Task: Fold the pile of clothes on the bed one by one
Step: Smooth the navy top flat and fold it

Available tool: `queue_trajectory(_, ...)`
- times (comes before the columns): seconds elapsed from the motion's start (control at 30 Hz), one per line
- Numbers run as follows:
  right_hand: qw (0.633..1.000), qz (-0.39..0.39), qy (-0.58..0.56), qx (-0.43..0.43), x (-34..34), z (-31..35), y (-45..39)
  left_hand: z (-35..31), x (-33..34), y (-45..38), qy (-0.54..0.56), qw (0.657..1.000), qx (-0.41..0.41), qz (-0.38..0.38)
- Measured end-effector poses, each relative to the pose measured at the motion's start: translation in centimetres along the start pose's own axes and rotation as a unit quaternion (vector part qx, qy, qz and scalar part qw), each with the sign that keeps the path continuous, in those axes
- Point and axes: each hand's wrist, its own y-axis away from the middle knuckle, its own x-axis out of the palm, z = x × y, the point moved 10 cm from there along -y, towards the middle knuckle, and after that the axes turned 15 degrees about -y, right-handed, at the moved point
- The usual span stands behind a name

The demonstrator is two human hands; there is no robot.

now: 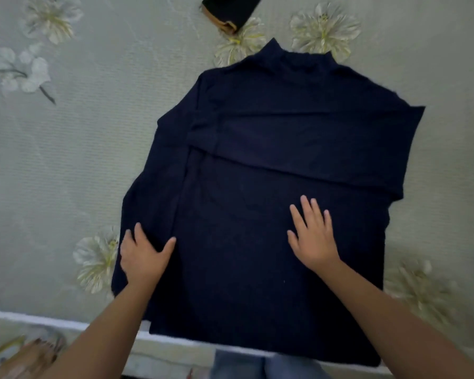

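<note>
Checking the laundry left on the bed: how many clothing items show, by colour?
Navy: 1, the sweater spread flat under both hands.
Black with tan trim: 1, the folded garment at the far edge.
Total: 2

bare bedspread (80,160) left of sweater (271,160), folded garment (230,12) beyond collar
</note>
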Motion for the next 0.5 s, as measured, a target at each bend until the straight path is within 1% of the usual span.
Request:
queue_trajectory(0.1,1.0,0.002,0.024,0.011,1.2,0.3,1.8,2.7,1.7,2.2,-0.067,0.997,0.047,0.012)
queue_trajectory(0.17,1.0,-0.001,0.021,0.012,1.8,1.5,2.7,3.9,2.0,3.1,-0.087,0.995,0.057,-0.001)
queue_trajectory(0.23,0.999,0.019,0.034,-0.004,3.2,3.4,3.6,4.4,2.0,3.3,-0.101,0.992,0.069,-0.023)
queue_trajectory(0.27,0.998,0.032,0.043,-0.011,4.1,4.4,4.1,4.6,1.9,3.3,-0.089,0.993,0.076,-0.034)
queue_trajectory(0.33,0.998,0.041,0.045,0.0,5.6,5.4,4.9,5.2,1.1,3.0,-0.013,0.995,0.077,-0.06)
queue_trajectory(0.4,0.998,0.033,0.04,0.03,6.1,5.8,5.2,6.5,-0.1,2.5,0.121,0.988,0.044,-0.085)
queue_trajectory(0.5,0.997,0.021,0.034,0.061,6.0,6.2,5.1,9.4,-1.6,1.0,0.308,0.947,-0.016,-0.084)
